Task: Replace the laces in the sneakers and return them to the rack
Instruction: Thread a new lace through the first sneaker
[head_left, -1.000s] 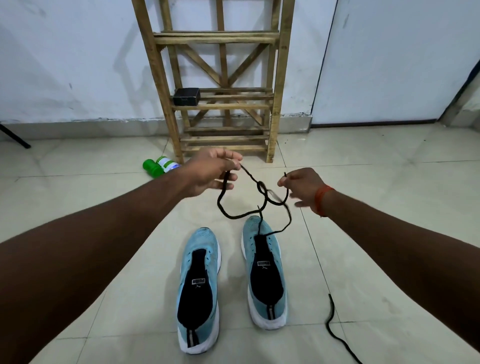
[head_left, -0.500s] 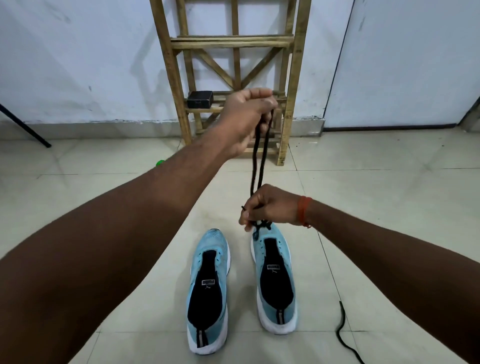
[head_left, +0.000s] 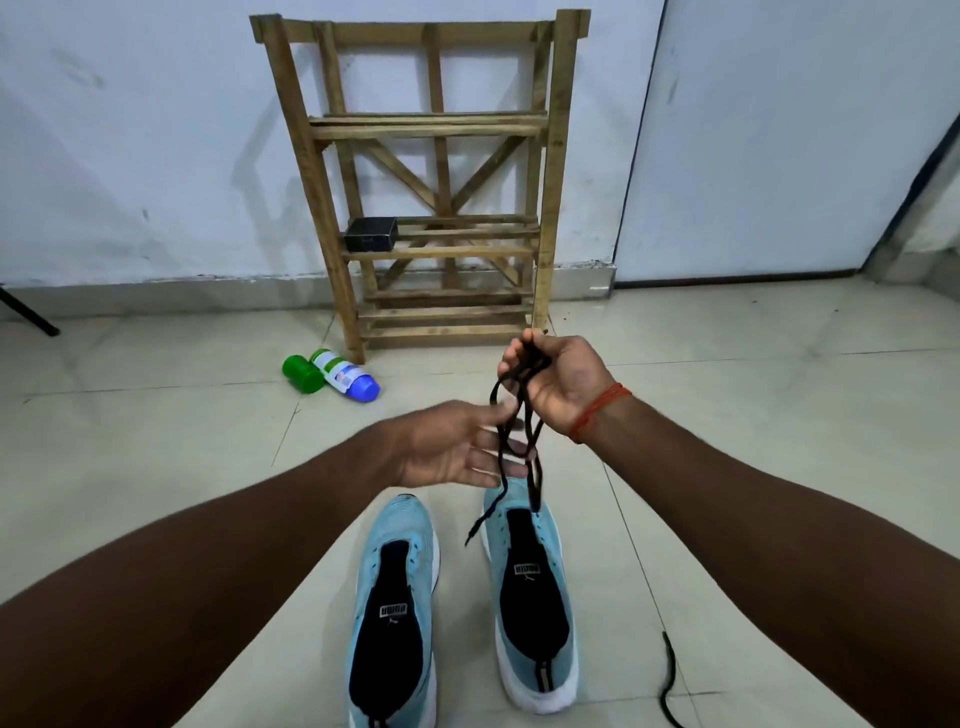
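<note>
A green plastic jar (head_left: 302, 375) and a white, blue-capped bottle (head_left: 343, 374) are laid side by side on the pale tiled floor (head_left: 156, 426).

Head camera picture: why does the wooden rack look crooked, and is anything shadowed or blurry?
Head view: the wide-angle lens splays the posts of the rack outward toward the top. Head view: the light is soft, and the rack's faint shadow falls leftward on the wall. Head view: the left hand looks slightly soft, while the sneakers are sharp.

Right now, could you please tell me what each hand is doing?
Left hand: open, fingers straight, holding nothing.
Right hand: closed around the bunched black lace.
</note>
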